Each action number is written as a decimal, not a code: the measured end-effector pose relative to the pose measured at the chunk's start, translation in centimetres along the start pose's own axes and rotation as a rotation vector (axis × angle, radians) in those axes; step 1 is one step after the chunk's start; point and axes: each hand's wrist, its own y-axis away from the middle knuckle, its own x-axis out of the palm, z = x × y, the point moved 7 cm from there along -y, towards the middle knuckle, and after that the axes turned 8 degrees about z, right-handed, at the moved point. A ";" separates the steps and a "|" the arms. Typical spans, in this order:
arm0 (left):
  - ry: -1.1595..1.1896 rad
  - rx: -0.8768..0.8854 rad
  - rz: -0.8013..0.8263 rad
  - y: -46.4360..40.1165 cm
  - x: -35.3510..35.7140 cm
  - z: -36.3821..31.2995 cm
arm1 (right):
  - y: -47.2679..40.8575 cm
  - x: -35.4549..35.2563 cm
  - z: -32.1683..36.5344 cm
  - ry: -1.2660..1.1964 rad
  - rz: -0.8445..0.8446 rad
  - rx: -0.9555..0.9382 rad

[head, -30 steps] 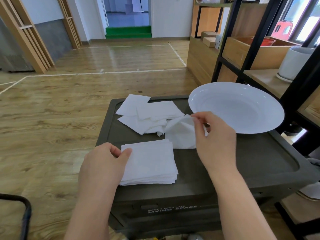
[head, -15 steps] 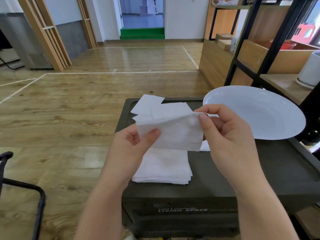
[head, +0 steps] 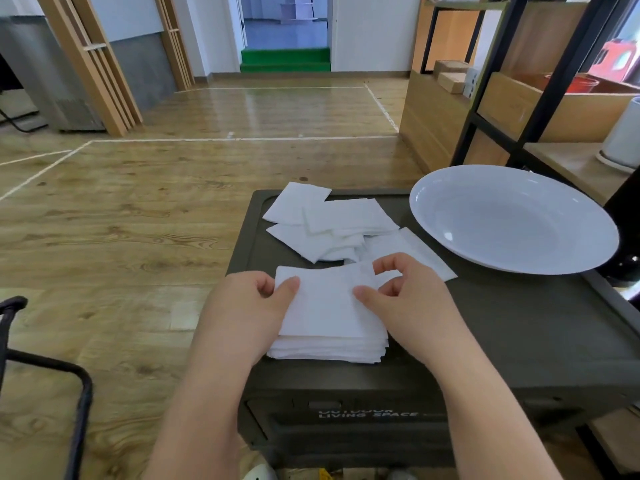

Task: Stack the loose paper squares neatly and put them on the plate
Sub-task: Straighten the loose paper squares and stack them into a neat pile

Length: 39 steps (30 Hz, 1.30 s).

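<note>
Both hands rest on the top sheet of the stack (head: 329,320) at the near edge of the bench (head: 519,334) — left hand (head: 249,306) pinching its left corner, right hand (head: 408,299) with fingers curled, pinching its right edge. Loose paper squares (head: 332,223) lie just behind, beside the plate (head: 512,220).

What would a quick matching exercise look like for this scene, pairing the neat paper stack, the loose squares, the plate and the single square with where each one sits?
Things:
1. neat paper stack
2. loose squares
3. plate
4. single square

Places:
A. far right of the box top, holding nothing
B. near edge of the box, under both hands
C. far edge of the box, scattered and overlapping
D. flat between the scattered pile and the plate

Pairs: 1-B, 2-C, 3-A, 4-D
</note>
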 end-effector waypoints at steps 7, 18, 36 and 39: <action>-0.135 -0.089 -0.034 -0.3 0.1 1.0 | -0.6 1.3 -0.6 0.161 -0.019 0.003; -0.113 -0.124 -0.028 -0.3 0.0 1.5 | -0.8 -6.2 -3.9 0.360 -0.238 -0.077; -0.183 0.248 -0.292 2.2 -2.3 -4.1 | 1.0 -7.4 -0.7 0.496 -0.422 -0.224; -0.231 0.563 -0.295 4.7 -1.3 -8.5 | 3.1 -6.4 3.1 0.487 -0.426 -0.387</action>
